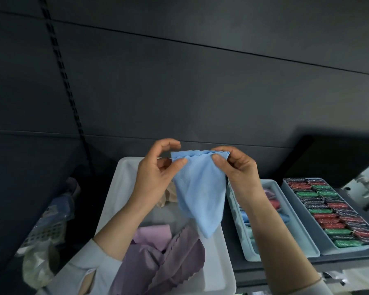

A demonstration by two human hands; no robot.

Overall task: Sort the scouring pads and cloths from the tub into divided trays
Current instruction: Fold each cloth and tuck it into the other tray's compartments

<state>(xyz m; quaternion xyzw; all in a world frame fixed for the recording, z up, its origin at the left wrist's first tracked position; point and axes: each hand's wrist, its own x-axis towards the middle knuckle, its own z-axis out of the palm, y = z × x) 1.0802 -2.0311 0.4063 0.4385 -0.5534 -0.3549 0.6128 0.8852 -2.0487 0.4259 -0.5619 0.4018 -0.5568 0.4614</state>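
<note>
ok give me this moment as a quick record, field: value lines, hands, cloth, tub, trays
left hand: pinching the top left corner of the blue cloth
right hand: pinching the top right corner of the same cloth
blue cloth: held up above the tub, hanging to a point
tub: white, holds purple cloths and a beige cloth
near tray: right of the tub, holds blue and pink cloths, partly hidden by the right arm
far tray: rows of red, green and dark scouring pads

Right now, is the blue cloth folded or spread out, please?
Folded: both hands, left and right, pinch the blue cloth by layered top edges; it hangs in a point.
</note>
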